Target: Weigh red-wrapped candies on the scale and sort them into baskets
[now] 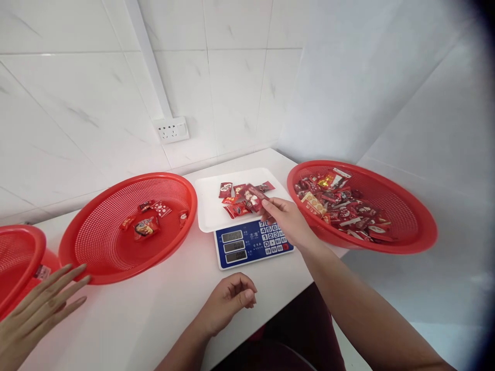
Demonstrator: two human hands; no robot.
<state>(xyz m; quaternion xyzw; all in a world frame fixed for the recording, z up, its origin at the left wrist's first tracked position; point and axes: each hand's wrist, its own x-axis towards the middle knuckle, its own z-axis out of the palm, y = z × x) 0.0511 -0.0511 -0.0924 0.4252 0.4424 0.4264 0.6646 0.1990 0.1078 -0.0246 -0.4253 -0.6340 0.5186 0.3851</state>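
Note:
My right hand (288, 219) reaches over the blue digital scale (253, 243) and pinches a red candy packet (257, 194) just above the scale's white tray (209, 214). Several red wrapped candies (236, 201) lie on that tray. My left hand (231, 300) rests on the white table (154, 314) in front of the scale. Its fingers are curled in, and nothing shows in them. A red mesh basket (402, 242) to the right of my right hand holds several red candies (344, 203).
A second red basket (96, 268) left of the scale holds a few candies (147, 224). A third red basket (17, 247) shows at the far left edge. Another person's hand (40, 306) lies spread on the table at the lower left. A wall socket (172, 130) sits on the tiled wall.

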